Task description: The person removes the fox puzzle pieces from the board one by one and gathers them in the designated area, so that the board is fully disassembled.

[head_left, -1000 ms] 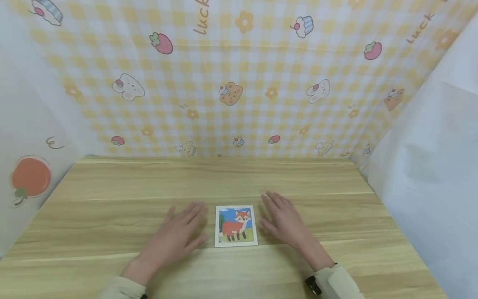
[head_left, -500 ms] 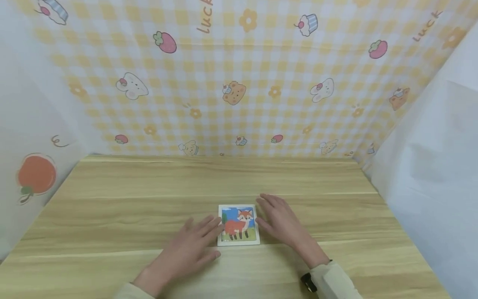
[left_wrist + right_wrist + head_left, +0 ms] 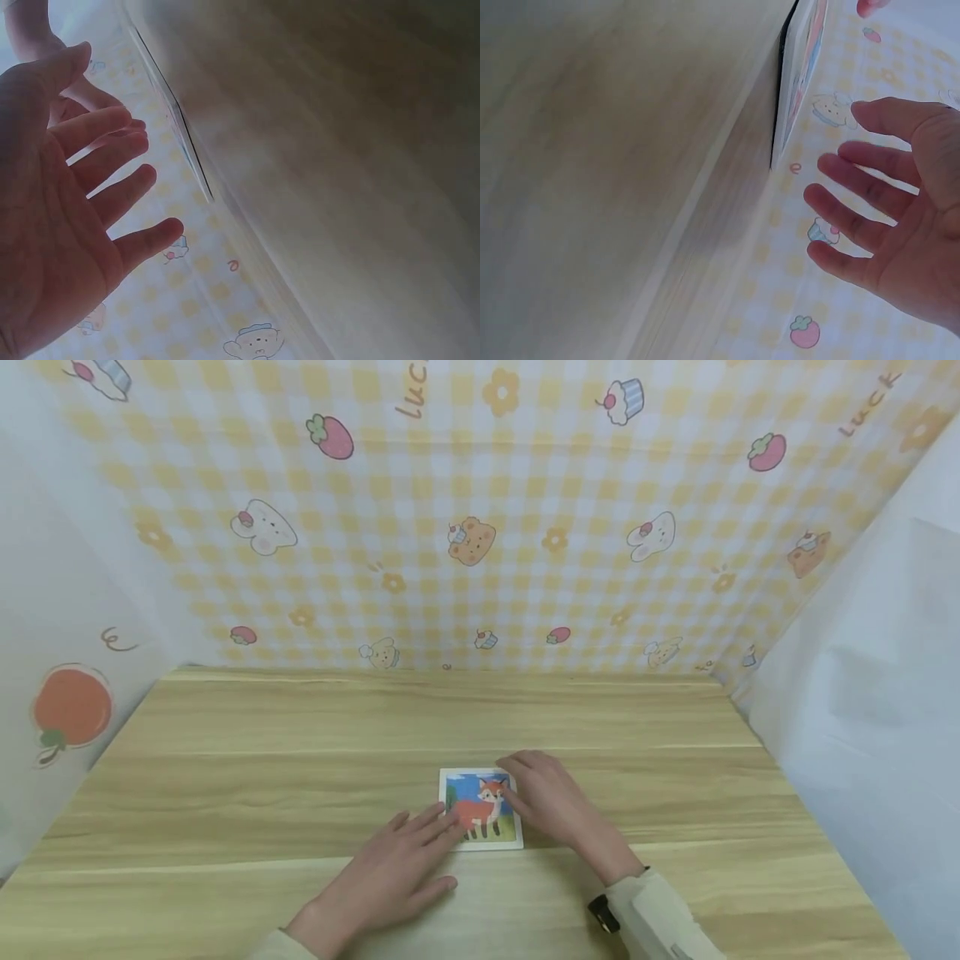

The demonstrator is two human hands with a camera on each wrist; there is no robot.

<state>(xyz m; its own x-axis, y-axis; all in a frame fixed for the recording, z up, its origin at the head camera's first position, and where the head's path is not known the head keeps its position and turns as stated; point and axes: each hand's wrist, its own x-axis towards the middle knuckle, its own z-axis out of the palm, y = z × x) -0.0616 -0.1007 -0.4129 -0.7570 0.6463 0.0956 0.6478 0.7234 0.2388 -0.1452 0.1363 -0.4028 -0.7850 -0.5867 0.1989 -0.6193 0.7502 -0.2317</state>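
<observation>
A small square fox picture puzzle (image 3: 480, 806) with a white border lies flat on the wooden table. In the head view my left hand (image 3: 390, 877) overlaps its lower left corner, fingers spread and nearly straight. My right hand (image 3: 551, 797) overlaps the puzzle's upper right edge, thumb over the fox's head. The left wrist view has the left hand (image 3: 67, 180) with relaxed fingers above the puzzle's thin edge (image 3: 180, 127). From the right wrist, the right hand (image 3: 900, 195) appears with loosely bent fingers, nothing between them, raised over the table beside the puzzle.
The wooden table (image 3: 315, 718) spreads around the puzzle. Behind it hangs a yellow checked cloth (image 3: 420, 485) printed with cartoon animals and fruit. White sheets (image 3: 862, 693) close off the right and left sides. A black wristband (image 3: 603, 914) shows at the right sleeve.
My left hand has moved right, from beside the puzzle to over its lower left corner. My right hand has shifted left over the upper right edge. The puzzle looks unmoved on the table.
</observation>
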